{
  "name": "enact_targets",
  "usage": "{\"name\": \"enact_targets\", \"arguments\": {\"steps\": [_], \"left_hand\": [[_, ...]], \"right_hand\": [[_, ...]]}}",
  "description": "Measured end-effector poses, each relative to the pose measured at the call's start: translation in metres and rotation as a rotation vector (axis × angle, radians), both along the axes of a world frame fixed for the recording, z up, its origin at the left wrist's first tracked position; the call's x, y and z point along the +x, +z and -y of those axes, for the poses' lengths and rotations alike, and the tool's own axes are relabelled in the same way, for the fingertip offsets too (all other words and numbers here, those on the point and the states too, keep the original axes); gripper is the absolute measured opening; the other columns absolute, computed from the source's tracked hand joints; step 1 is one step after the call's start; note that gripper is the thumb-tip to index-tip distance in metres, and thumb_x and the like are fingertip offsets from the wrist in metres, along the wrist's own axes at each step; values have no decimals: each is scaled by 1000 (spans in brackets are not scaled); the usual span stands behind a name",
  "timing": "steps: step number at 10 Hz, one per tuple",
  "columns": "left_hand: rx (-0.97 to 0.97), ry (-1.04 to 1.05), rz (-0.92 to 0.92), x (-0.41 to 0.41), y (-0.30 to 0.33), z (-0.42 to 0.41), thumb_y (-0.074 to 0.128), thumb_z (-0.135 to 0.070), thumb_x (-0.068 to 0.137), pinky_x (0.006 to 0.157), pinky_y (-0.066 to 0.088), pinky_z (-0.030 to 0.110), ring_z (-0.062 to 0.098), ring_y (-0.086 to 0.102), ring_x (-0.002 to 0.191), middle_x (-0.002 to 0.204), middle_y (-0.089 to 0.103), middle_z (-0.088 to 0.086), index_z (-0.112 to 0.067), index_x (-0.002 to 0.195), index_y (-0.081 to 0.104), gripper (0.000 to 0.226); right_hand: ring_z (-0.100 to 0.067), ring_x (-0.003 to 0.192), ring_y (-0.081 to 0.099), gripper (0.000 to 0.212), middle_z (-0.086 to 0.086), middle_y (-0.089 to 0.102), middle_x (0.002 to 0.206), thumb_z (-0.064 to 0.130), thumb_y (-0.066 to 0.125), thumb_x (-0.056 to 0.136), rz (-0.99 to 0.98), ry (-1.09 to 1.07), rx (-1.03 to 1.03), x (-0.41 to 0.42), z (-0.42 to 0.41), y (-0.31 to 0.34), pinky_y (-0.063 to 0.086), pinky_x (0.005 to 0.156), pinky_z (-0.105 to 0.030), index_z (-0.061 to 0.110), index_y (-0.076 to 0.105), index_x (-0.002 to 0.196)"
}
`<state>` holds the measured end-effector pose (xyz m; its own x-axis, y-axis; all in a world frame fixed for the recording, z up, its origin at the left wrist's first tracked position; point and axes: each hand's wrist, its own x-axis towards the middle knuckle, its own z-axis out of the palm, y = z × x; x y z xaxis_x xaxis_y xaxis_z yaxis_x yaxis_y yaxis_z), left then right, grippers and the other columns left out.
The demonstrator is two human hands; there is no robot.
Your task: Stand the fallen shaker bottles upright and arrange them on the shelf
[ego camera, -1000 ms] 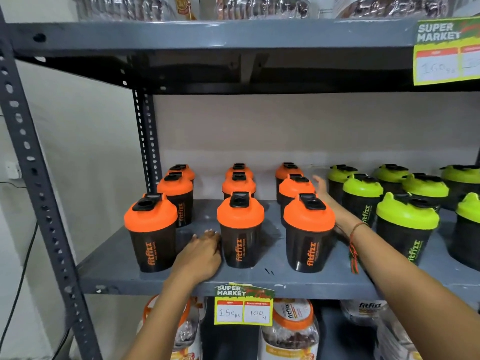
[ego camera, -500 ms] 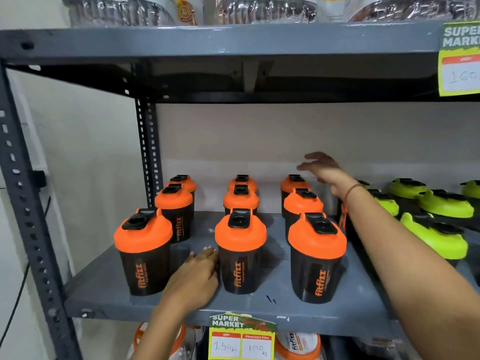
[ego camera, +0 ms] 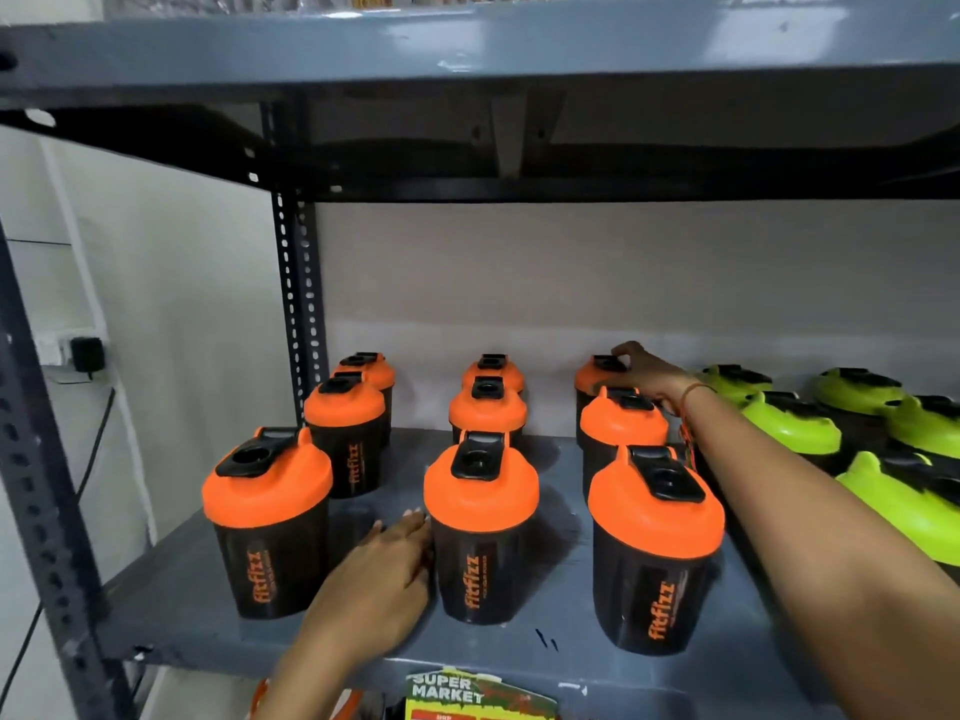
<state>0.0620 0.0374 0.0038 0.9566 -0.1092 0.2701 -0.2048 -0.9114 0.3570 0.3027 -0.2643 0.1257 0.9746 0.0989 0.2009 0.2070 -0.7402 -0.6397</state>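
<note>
Several black shaker bottles with orange lids stand upright in three columns on the grey shelf [ego camera: 176, 610]. My right hand [ego camera: 649, 379] reaches to the back, its fingers curled over the lid of the back right orange shaker bottle [ego camera: 589, 381]. My left hand [ego camera: 379, 579] lies flat on the shelf between the front left bottle [ego camera: 267, 517] and the front middle bottle [ego camera: 480, 527], its fingertips against the middle one. The front right bottle [ego camera: 654, 553] stands under my right forearm. Green-lidded shaker bottles [ego camera: 789, 428] fill the right side, their bodies mostly hidden.
The upper shelf [ego camera: 467, 49] hangs low over the bottles. A perforated post [ego camera: 298, 304] stands behind the left column and another post [ego camera: 41, 485] at the front left. A yellow price tag [ego camera: 467, 693] hangs from the shelf's front edge.
My right hand came down from above the back row onto the back right orange bottle's lid. The view moved closer and lower. My left hand stayed on the shelf.
</note>
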Motion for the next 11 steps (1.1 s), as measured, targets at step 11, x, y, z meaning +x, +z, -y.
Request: {"name": "enact_targets", "arguments": {"steps": [11], "left_hand": [[-7,-3,13,-2,3,1,36,-18,93,122,12,37,16,31,143,155,35,-4,-24,143,39,51]], "right_hand": [[-35,131,48,97,-15,46,147,49,81,75,8,-109,287,-9,8,4,44,100,-37,19,30,151]]}}
